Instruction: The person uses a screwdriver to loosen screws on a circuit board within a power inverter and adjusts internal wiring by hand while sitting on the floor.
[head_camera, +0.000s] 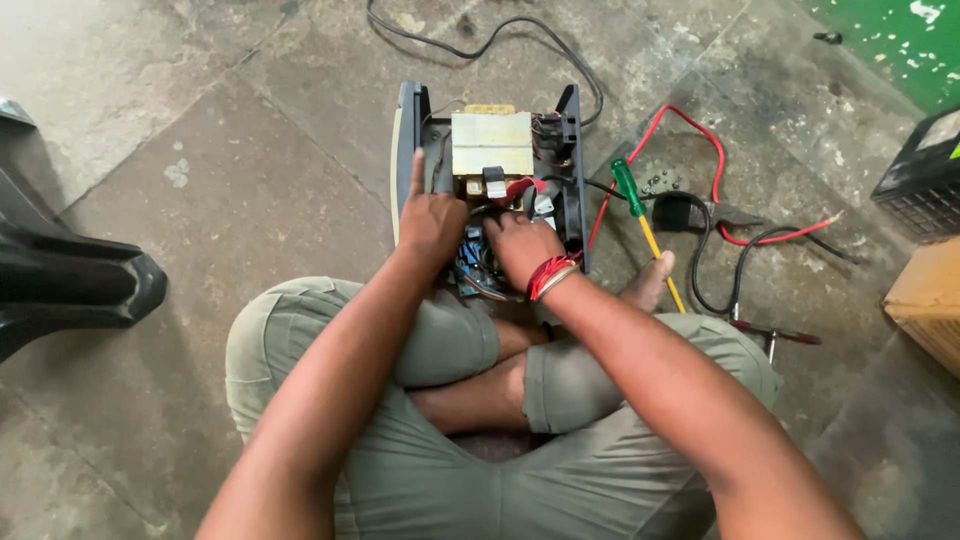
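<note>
Grey concrete floor (200, 200) under me, I am sitting cross-legged. Open black box (405, 130) with wires lying right in front of my knees. Pale yellow block (491, 143) sitting inside it. My left hand (430, 222) resting on box edge, one finger pointing up, holding nothing. My right hand (522, 246) reaching down into wires; cannot tell if fingers are pinching anything. Green-handled screwdriver (640, 220) lying just beside box, red wire (690, 125) near it.
</note>
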